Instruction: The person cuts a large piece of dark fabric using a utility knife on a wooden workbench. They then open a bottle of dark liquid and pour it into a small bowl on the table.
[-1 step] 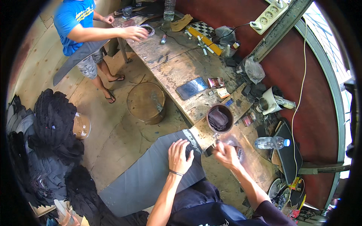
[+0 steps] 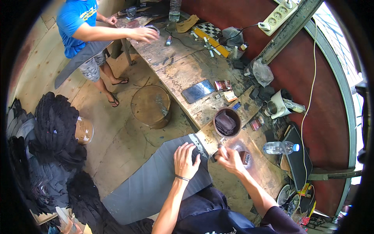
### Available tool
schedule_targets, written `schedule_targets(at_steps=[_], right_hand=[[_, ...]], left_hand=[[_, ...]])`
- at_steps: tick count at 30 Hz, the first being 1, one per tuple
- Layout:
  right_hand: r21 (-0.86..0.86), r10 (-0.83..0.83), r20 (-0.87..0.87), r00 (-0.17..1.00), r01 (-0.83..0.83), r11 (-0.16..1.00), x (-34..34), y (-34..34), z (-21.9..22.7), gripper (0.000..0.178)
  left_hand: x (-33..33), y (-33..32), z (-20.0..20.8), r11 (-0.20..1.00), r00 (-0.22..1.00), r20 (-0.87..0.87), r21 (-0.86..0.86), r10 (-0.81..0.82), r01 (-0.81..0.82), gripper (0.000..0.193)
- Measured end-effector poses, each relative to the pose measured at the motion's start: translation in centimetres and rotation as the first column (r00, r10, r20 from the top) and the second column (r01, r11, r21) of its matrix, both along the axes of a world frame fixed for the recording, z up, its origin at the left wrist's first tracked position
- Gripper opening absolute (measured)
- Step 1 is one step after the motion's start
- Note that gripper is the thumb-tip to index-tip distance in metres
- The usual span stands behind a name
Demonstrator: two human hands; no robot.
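Note:
My left hand (image 2: pixel 186 160) lies on a dark grey sheet of leather-like material (image 2: pixel 152 183), its fingers stretched out near the sheet's upper edge. That edge, marked with a pale whitish strip (image 2: pixel 198 145), rests on the corner of the wooden bench. My right hand (image 2: pixel 230 159) is closed around a slim object with a pale tip, mostly hidden by the fingers, just beyond the sheet's edge. Right above this hand stands a round brown bowl (image 2: pixel 215 121) with a dark folded cloth (image 2: pixel 226 123) inside. A small dark block (image 2: pixel 245 157) sits right beside the hand.
Across the wooden bench (image 2: pixel 183 74) lie a phone (image 2: pixel 198 91), small boxes and a plastic bottle (image 2: pixel 280 148). A drum-like stool (image 2: pixel 151 105) stands on the floor. Piled dark material (image 2: pixel 54 132) fills the left. A co-worker in a blue shirt (image 2: pixel 76 23) reaches over the bench's far end.
My right hand has shifted slightly to the left, uncovering more of the small dark block. The co-worker's outstretched hand has moved a little to the right. My left hand stays in place.

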State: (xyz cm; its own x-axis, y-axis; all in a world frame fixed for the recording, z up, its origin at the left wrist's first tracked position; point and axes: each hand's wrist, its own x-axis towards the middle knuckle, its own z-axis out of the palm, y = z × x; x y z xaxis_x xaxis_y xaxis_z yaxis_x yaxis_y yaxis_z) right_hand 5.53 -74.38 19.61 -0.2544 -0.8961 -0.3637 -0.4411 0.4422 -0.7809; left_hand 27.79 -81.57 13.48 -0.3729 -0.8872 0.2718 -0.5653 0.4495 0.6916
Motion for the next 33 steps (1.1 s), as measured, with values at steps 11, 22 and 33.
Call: schedule_targets(at_steps=[11,22,33], right_hand=[[-0.021,0.057,-0.022,0.998,-0.057,0.998,3.2,-8.8,-3.2,0.026],[0.092,0.017,0.128,0.992,-0.029,0.995,3.3,-9.7,-3.6,0.028],[0.109,0.12,0.112,0.986,-0.133,0.985,2.2,-10.9,-2.7,0.044]], left_hand=[[-1.2,-4.2,-1.2,0.999,1.0,0.011,-0.05,0.014,-0.013,0.041],[-1.5,-4.4,-1.2,0.998,0.999,0.03,-0.048,0.04,-0.039,0.029],[-2.0,-4.7,-1.0,0.997,0.996,0.051,0.03,0.075,-0.077,0.025]])
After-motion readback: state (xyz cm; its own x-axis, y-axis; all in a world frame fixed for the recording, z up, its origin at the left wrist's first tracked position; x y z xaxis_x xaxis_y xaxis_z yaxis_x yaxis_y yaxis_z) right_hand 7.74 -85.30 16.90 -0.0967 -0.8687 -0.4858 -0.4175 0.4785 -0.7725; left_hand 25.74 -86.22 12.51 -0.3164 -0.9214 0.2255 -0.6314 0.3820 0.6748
